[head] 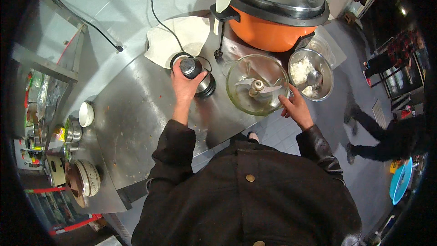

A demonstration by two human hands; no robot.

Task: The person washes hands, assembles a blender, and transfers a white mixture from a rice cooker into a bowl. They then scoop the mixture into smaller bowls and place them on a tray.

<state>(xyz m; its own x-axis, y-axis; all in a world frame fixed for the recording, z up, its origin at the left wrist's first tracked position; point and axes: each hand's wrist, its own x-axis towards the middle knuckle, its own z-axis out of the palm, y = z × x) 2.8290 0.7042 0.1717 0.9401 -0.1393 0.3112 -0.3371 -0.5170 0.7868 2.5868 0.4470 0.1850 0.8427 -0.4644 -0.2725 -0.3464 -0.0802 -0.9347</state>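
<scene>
My left hand grips the black and silver motor unit of a food chopper, which lies tilted with its cord running up towards the wall. To the right stands a clear glass chopper bowl. A two-winged metal blade sits on the spindle in its middle, and I see no food in it. My right hand holds the bowl at its right side, with some fingers hidden behind the rim. Just beyond that hand is a steel bowl with white crumbly food and a metal spoon or ladle.
A large orange electric cooker with a lid stands behind the bowls. A white cloth lies behind the motor unit on the steel table. Stacked white bowls stand at left. Another person's legs show at right.
</scene>
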